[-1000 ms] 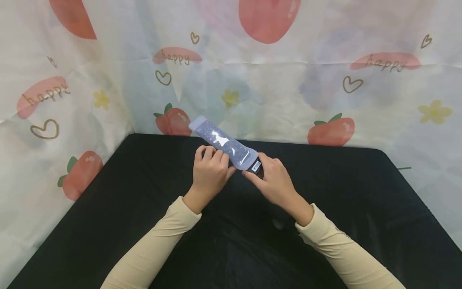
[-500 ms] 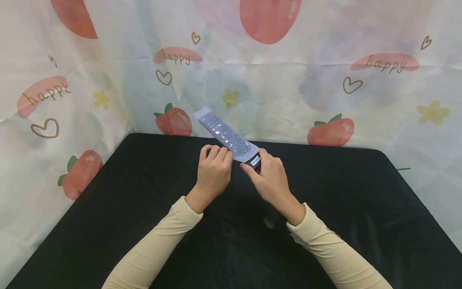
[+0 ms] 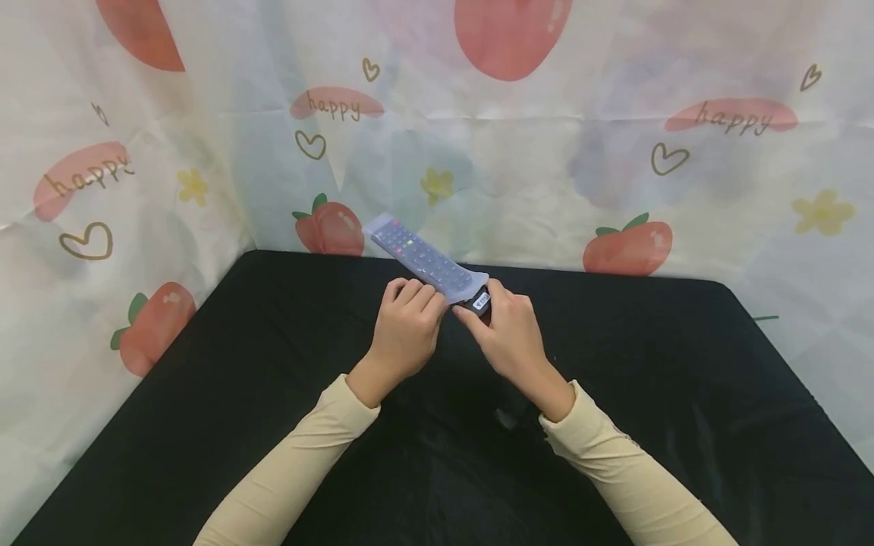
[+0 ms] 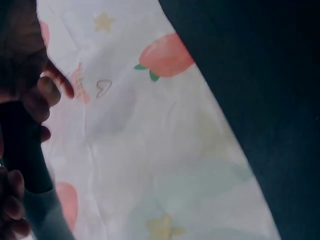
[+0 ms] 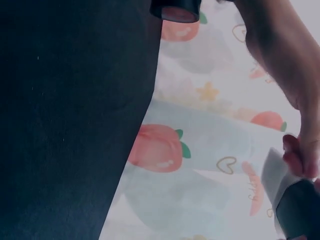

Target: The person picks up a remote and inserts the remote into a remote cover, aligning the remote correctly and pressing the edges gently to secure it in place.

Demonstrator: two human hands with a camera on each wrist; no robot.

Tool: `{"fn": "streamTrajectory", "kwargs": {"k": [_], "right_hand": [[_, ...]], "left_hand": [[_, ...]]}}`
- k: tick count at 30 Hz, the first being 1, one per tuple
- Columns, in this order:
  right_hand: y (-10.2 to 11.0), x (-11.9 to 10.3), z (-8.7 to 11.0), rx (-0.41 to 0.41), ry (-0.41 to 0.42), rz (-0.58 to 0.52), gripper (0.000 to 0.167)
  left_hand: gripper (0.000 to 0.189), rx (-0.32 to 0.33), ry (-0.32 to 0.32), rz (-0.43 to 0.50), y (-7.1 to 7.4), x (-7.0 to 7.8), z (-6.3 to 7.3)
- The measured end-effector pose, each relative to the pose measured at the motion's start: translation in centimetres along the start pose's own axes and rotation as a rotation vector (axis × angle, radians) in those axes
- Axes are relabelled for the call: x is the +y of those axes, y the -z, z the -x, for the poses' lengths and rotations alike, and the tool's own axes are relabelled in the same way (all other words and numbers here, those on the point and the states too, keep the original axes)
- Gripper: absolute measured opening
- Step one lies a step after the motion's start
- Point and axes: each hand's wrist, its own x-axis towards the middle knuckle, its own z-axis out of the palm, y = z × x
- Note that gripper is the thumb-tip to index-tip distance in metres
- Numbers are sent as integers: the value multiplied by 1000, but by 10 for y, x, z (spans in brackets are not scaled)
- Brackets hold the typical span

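Note:
A remote control (image 3: pixel 480 302) is held up at a slant above the black table in the head view. A translucent, bluish sleeve covers most of its keypad; its dark lower end, with a white label, sticks out. My right hand (image 3: pixel 512 334) grips that end between thumb and fingers. My left hand (image 3: pixel 406 326), fingers curled, pinches the lower edge of the sleeve (image 3: pixel 471 284). In the left wrist view, the dark back of the remote (image 4: pixel 22 145) shows between both hands. The right wrist view shows my left fingers (image 5: pixel 295 155) at the sleeve; most of my right hand is outside it.
The table (image 3: pixel 273 470) is covered with black cloth. A white curtain (image 3: pixel 532 174) printed with strawberries, hearts and flowers stands along its back and sides. A small, dim, pale spot (image 3: pixel 505 418) shows near my right sleeve; I cannot tell what it is.
The remote first tilted upward, then dipped slightly. My left hand has shifted right to the lower edge of the sleeve, which now looks raised. My right hand has moved slightly left and up.

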Motion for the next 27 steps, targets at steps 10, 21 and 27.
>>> {"fn": "streamTrajectory", "kwargs": {"k": [10,21,27], "right_hand": [[0,0,6,-2,76,154,44],[-2,12,13,44,287,322,47],[-3,13,18,-30,293,326,47]], "left_hand": [[19,-52,-4,-96,0,-6,7],[25,-153,-133,-35,2,-2,-2],[15,-137,-254,28,-2,3,4]]}}
